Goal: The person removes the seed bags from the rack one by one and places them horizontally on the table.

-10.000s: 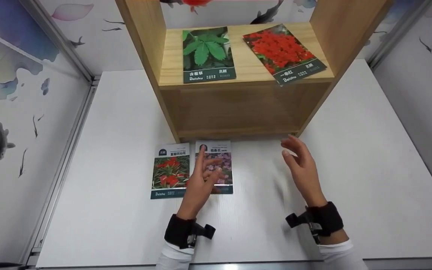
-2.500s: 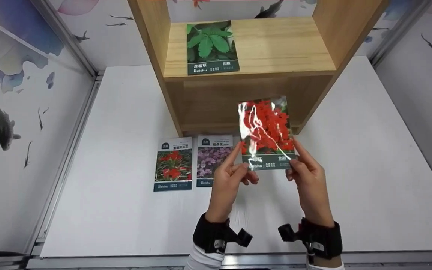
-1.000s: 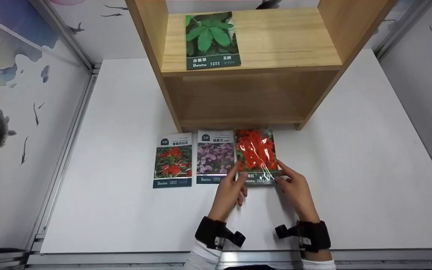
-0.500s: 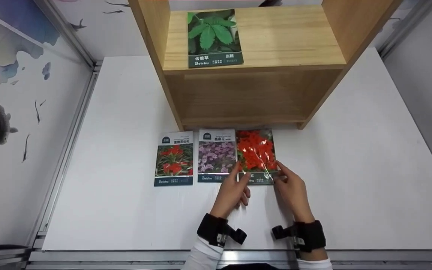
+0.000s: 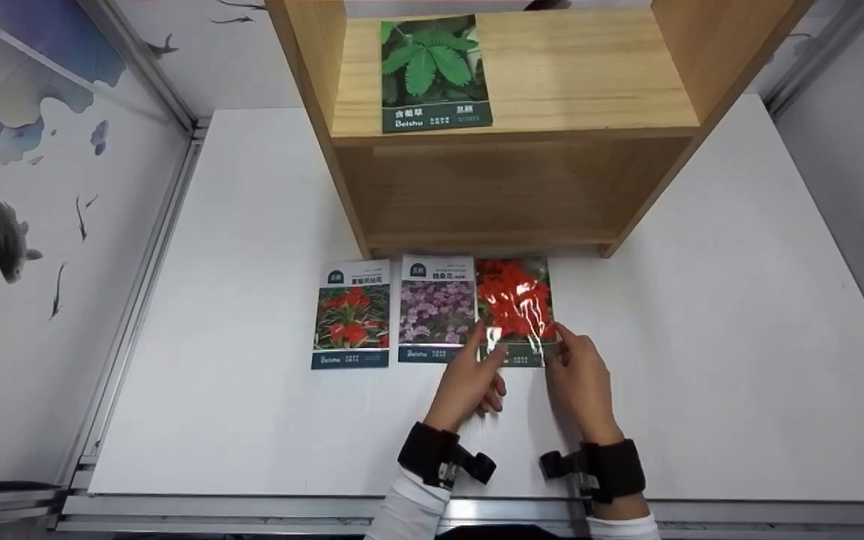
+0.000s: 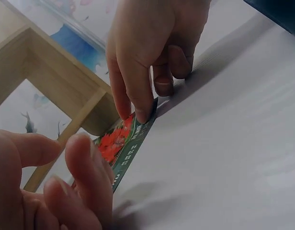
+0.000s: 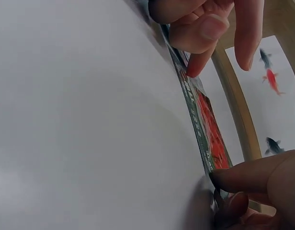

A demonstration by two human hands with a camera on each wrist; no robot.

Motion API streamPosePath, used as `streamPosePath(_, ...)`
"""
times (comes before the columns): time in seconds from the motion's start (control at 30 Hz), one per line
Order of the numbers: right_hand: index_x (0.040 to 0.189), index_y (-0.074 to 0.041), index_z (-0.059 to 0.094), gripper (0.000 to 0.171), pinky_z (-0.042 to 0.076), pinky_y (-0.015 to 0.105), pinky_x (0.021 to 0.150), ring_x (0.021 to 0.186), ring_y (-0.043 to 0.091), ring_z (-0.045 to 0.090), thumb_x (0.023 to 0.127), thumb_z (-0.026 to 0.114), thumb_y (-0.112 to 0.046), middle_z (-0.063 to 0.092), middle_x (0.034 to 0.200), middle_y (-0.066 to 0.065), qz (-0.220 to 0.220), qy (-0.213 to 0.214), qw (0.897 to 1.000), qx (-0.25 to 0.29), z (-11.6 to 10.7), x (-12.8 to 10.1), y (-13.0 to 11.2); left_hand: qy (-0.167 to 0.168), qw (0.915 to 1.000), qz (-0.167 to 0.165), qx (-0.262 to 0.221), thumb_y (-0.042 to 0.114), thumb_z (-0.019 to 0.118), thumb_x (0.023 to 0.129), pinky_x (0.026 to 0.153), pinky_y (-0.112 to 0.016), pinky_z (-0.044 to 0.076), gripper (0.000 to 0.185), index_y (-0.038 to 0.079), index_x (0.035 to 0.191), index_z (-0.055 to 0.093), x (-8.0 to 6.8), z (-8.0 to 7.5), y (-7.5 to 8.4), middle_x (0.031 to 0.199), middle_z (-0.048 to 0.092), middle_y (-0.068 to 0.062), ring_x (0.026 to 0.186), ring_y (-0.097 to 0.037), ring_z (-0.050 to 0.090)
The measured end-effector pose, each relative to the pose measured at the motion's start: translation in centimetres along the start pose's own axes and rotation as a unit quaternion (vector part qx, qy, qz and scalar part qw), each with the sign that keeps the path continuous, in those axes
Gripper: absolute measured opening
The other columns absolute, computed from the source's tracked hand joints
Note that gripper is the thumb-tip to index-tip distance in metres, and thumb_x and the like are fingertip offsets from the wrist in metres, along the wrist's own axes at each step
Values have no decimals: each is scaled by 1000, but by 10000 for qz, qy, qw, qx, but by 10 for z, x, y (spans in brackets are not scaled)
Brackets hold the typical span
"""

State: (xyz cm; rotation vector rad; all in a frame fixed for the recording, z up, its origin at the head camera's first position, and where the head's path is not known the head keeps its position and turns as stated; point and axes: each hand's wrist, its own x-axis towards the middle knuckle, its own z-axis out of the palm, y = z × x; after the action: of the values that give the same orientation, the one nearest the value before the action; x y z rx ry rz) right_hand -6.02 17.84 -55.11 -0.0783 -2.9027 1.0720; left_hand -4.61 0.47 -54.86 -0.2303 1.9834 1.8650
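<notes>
A seed packet with red flowers point(image 5: 513, 300) lies at the right end of a row on the white table, before the shelf. My right hand point(image 5: 583, 382) pinches its lower right corner between thumb and finger. At the lower left corner, a fingertip of my left hand point(image 5: 468, 386) touches it; in the right wrist view another finger of that hand stands away from it. Glare covers part of its print. Close on its left is a seed packet with purple flowers point(image 5: 436, 311), then one with red flowers and narrow leaves point(image 5: 352, 319).
A wooden shelf unit point(image 5: 507, 191) stands right behind the row. On its upper board lies a seed packet with green leaves point(image 5: 433, 71), at the left. Printed wall panels point(image 5: 124, 225) border the table on the sides.
The right-hand red packet has come from the upper board, held in both hands, down onto the table beside the purple one. Over the last second the hands have barely moved.
</notes>
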Motion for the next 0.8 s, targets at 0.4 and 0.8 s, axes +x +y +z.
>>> streamPosePath(0.4, 105, -8, 62, 24, 42, 36, 61, 77, 21, 53, 81, 61, -6, 49, 97, 10, 174, 92, 9997, -144, 0, 0, -5, -28, 9999, -84, 107, 56, 48, 84, 35, -33, 45, 74, 32, 144, 11, 1, -1, 2, 58, 61, -12, 44, -28, 59)
streamPosePath(0.8, 87, -7, 61, 6, 38, 32, 60, 70, 19, 48, 81, 62, -8, 51, 79, 6, 104, 44, 9998, -168, 1, -1, 2, 22, 9999, -50, -86, 50, 49, 87, 34, -32, 44, 68, 35, 143, 14, 2, 2, -1, 60, 62, -12, 44, -28, 59)
